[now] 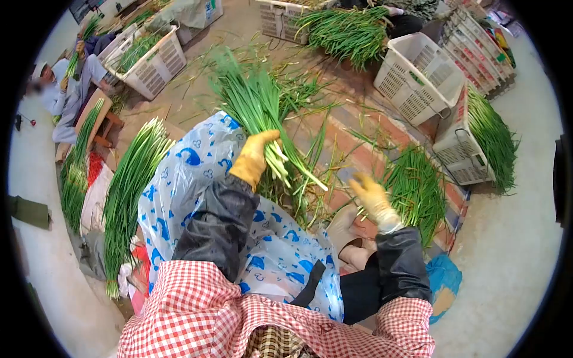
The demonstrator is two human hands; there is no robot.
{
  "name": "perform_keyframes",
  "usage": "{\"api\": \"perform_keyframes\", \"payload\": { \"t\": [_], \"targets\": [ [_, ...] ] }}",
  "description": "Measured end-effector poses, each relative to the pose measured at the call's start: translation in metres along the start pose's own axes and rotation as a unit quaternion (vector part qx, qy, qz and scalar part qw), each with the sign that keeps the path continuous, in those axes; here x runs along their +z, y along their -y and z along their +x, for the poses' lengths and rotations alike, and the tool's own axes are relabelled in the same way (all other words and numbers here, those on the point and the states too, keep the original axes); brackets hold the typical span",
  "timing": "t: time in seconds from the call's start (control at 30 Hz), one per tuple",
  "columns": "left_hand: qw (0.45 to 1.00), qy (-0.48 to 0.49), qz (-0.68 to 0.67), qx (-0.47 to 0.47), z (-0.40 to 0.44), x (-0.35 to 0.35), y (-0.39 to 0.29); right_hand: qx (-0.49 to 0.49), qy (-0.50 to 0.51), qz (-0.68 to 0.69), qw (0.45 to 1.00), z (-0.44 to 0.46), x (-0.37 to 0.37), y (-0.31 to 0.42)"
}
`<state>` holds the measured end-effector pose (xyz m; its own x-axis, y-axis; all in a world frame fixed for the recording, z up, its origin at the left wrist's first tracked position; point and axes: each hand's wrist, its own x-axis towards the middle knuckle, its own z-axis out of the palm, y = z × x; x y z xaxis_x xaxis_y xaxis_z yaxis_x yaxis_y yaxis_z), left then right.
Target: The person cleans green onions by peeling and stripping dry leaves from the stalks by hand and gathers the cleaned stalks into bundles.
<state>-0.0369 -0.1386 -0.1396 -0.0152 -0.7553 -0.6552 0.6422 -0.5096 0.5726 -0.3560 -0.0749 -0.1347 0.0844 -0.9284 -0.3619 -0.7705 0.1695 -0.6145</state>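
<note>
My left hand point(250, 156), in a yellow glove, is closed around a bunch of chives point(248, 95). The green leaves point up and away, and the pale stem ends stick out to the right below the fist. My right hand point(371, 197), gloved too, hovers over the floor to the right. Its fingers are apart, with nothing seen in them. Close beside it lies a pile of loose green leaves point(415, 191). Across my lap is a clear plastic sheet with blue prints point(179, 161). Left of it rests a long heap of chives point(128, 191).
Plastic crates stand around: a white crate point(394, 83) at upper right, a tipped crate of chives point(459, 152) below it, another crate point(152, 68) at upper left. More chives point(349, 36) lie at the top. A seated person point(83, 77) holds chives at far left. Leaf scraps litter the floor.
</note>
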Motion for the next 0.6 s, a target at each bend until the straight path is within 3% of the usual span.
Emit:
{"api": "perform_keyframes", "payload": {
  "t": [0.03,0.07,0.13,0.2,0.33,0.4,0.47,0.5,0.53,0.57,0.6],
  "targets": [
    [1.0,0.01,0.02,-0.016,-0.009,0.011,0.004,-0.038,0.058,0.143,0.987,-0.003,0.009,0.027],
    [0.999,0.006,0.039,-0.012,-0.016,0.021,0.01,0.01,0.129,0.255,0.958,-0.016,0.01,0.062],
    [0.998,0.043,0.042,0.024,-0.015,0.031,0.035,-0.136,0.078,0.313,0.937,-0.005,0.054,0.06],
    [0.997,0.039,0.061,0.025,-0.023,0.044,0.046,-0.022,0.122,0.362,0.924,0.0,0.062,0.061],
    [0.994,0.104,0.01,-0.01,-0.037,0.05,0.042,0.017,0.094,0.438,0.894,-0.005,0.041,0.079],
    [0.986,0.167,0.013,0.001,-0.034,0.045,0.048,-0.004,0.043,0.558,0.829,0.0,0.037,0.079],
    [0.986,0.162,0.026,0.016,-0.045,0.048,0.055,0.009,-0.007,0.525,0.851,0.006,0.046,0.081],
    [0.989,0.149,0.006,-0.001,-0.05,0.049,0.059,-0.11,-0.099,0.337,0.93,0.016,0.062,0.07],
    [0.985,0.16,0.02,0.061,-0.039,0.047,0.072,-0.118,-0.123,0.244,0.955,0.011,0.057,0.083],
    [0.986,0.162,0.01,0.043,-0.043,0.05,0.067,-0.122,-0.148,0.149,0.97,0.005,0.053,0.095],
    [0.986,0.163,-0.001,0.024,-0.047,0.053,0.061,-0.125,-0.146,0.15,0.97,-0.002,0.043,0.106]
  ]
}}
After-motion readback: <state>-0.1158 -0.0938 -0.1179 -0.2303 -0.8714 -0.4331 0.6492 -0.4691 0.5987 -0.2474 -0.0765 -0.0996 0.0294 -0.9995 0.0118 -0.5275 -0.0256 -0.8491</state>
